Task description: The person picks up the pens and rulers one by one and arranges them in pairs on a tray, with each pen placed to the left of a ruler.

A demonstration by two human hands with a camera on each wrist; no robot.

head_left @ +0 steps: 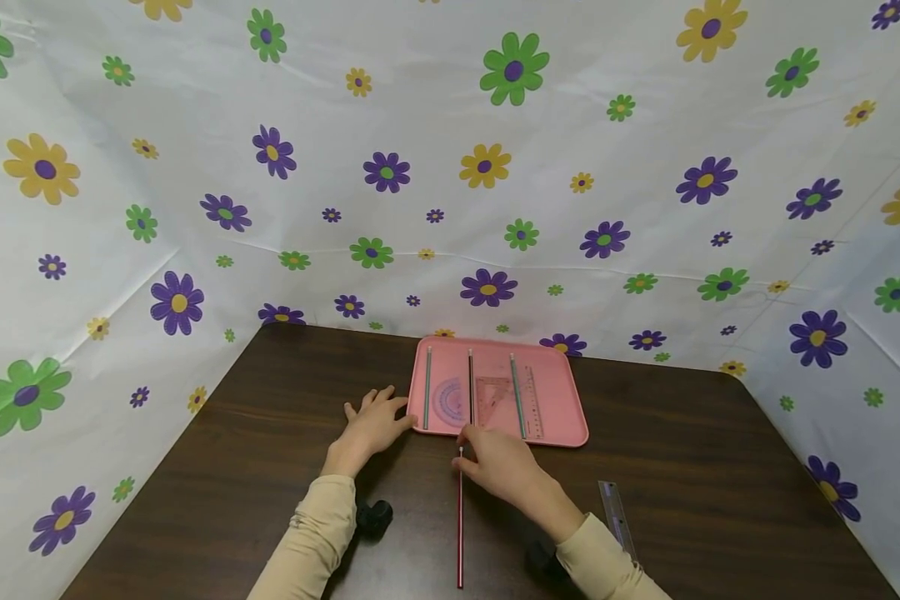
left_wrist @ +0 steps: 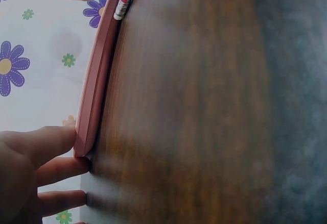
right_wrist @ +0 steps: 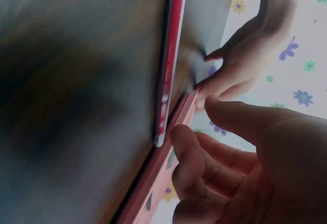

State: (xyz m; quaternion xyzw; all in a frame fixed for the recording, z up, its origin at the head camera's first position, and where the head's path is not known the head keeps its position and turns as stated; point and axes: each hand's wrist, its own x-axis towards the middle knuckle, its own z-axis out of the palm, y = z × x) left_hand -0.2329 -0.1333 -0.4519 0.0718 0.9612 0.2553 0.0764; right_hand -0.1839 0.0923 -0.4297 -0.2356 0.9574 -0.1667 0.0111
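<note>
A red pencil [head_left: 461, 525] with a pale end lies on the dark table, pointing toward the pink tray [head_left: 566, 408]. My right hand [head_left: 506, 467] hovers around that pale end at the tray's front edge. In the right wrist view its thumb and loosely bent fingers [right_wrist: 186, 150] stand apart, beside the pencil [right_wrist: 171, 66]. My left hand [head_left: 372, 429] touches the tray's front left corner with the thumb, its other fingers spread over the table. On the tray lie green pencils [head_left: 427, 387], a dark pencil [head_left: 471, 375], a clear protractor [head_left: 448, 402], a set square [head_left: 491, 396] and a clear ruler [head_left: 533, 404].
Another clear ruler [head_left: 617, 517] lies on the table [head_left: 720, 483] beside my right sleeve. Dark wrist gear [head_left: 375, 518] shows by my left forearm. A flower-printed cloth [head_left: 435, 183] rises behind the table and along its sides.
</note>
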